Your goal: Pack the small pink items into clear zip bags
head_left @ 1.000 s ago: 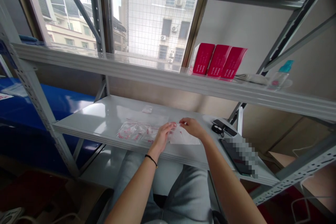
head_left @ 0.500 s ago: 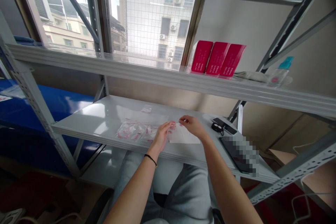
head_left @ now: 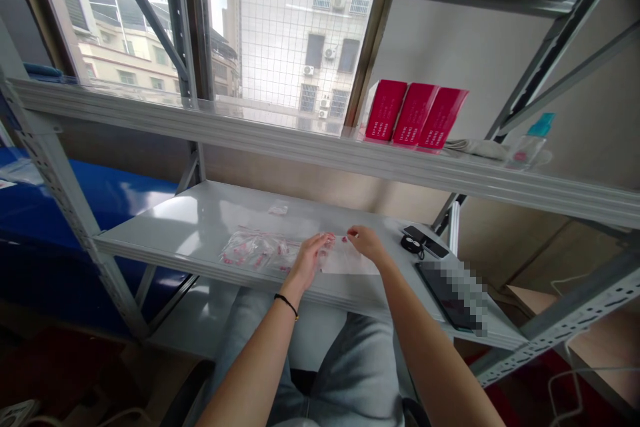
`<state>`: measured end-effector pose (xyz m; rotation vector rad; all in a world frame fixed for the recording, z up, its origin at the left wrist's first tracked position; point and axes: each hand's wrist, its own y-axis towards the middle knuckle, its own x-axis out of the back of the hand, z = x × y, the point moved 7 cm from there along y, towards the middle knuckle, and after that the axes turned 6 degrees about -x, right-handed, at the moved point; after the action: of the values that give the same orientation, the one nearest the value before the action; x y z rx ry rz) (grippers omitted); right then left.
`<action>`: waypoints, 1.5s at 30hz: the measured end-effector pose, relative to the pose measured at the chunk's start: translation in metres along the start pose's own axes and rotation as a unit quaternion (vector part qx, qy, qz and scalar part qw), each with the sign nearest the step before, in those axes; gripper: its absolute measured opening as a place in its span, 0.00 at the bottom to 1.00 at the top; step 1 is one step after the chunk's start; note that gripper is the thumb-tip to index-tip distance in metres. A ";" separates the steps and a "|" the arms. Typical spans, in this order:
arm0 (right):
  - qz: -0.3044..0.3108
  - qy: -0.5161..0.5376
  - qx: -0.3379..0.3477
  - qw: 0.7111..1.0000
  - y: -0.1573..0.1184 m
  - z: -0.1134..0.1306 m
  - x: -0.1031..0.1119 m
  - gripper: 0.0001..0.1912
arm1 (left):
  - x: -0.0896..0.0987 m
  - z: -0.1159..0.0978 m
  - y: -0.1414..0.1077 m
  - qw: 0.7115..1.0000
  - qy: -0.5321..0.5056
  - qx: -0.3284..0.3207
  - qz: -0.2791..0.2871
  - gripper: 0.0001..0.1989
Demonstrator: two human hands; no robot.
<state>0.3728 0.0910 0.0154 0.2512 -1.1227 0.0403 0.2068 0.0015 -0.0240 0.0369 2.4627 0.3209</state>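
Observation:
Several clear plastic bags with red marks or small red pieces [head_left: 250, 250] lie in a pile on the grey shelf. My left hand [head_left: 309, 257] is closed on a small clear bag with red on it [head_left: 327, 240], right of the pile. Beside it, a whitish sheet [head_left: 350, 261] lies flat, with a small red piece [head_left: 344, 239] near its top edge. My right hand [head_left: 367, 243] is over the sheet's right side, its fingers pinched together near the red piece; what they hold is too small to make out.
A small clear bag [head_left: 278, 207] lies farther back. To the right are a black coiled cable [head_left: 412, 244], a phone-like dark object [head_left: 433, 243] and a tablet [head_left: 445, 293]. Red boxes [head_left: 413, 113] and a spray bottle [head_left: 527, 147] stand on the upper shelf [head_left: 280, 147].
My right hand has shifted slightly right and down, and the small red piece on the sheet shows more plainly. My left hand stays in nearly the same place.

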 end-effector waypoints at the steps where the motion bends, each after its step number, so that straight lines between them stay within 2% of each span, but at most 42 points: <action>1: 0.003 -0.013 -0.011 1.000 0.001 -0.006 -0.006 0.09 | 0.001 0.000 0.000 1.000 0.000 -0.002 -0.001 0.15; 6: 0.005 -0.045 -0.041 0.998 0.000 -0.014 -0.025 0.09 | 0.003 0.004 0.002 1.000 0.005 0.001 -0.001 0.15; 11: -0.001 -0.041 -0.031 0.999 -0.003 -0.008 -0.024 0.10 | 0.006 0.006 0.002 1.000 0.010 0.004 -0.007 0.16; 14: -0.015 -0.023 -0.020 0.999 -0.004 -0.002 -0.012 0.09 | 0.006 0.004 0.002 1.000 0.012 0.000 -0.010 0.16; 17: -0.028 0.018 0.006 0.999 -0.009 0.012 0.008 0.10 | 0.004 0.002 0.001 1.000 0.010 -0.009 -0.013 0.16; 21: -0.022 0.095 0.089 0.991 -0.025 0.051 0.036 0.15 | -0.001 0.000 -0.001 1.000 -0.022 -0.010 -0.006 0.16; 25: 0.031 0.138 0.167 0.976 -0.039 0.082 0.044 0.12 | -0.003 0.000 -0.003 0.999 -0.032 0.005 -0.004 0.15; 27: 0.031 0.167 0.174 0.970 -0.040 0.082 0.048 0.11 | -0.002 0.000 -0.002 0.999 -0.031 0.007 -0.004 0.15; 30: -0.003 0.200 0.157 0.967 -0.042 0.068 0.055 0.13 | -0.002 -0.002 -0.002 0.999 -0.035 0.000 -0.004 0.17; 31: 0.003 0.203 0.161 0.966 -0.045 0.065 0.055 0.13 | -0.003 -0.002 -0.002 0.999 -0.034 0.000 -0.002 0.17; 33: 0.054 0.214 0.191 0.956 -0.058 0.065 0.049 0.14 | -0.006 -0.003 -0.006 0.999 -0.030 0.006 0.013 0.18; 35: 0.110 0.239 0.228 0.938 -0.077 0.071 0.042 0.12 | -0.012 -0.005 -0.015 0.999 -0.027 0.013 0.044 0.19; 37: 0.129 0.267 0.243 0.924 -0.098 0.077 0.039 0.13 | -0.019 -0.008 -0.029 0.996 -0.023 0.016 0.082 0.21; 40: 0.111 0.291 0.229 0.922 -0.124 0.084 0.040 0.16 | -0.022 -0.020 -0.054 0.992 0.059 -0.010 0.108 0.24; 42: 0.090 0.297 0.216 0.926 -0.141 0.087 0.040 0.16 | -0.015 -0.035 -0.069 0.979 0.177 -0.063 0.075 0.24; 45: 0.075 0.306 0.191 0.929 -0.162 0.089 0.033 0.14 | -0.003 -0.061 -0.091 0.932 0.334 -0.142 0.014 0.18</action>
<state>0.3340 -0.0891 0.0527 0.4627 -0.4969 0.4495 0.1768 -0.1003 0.0027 -0.1903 3.0541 0.8122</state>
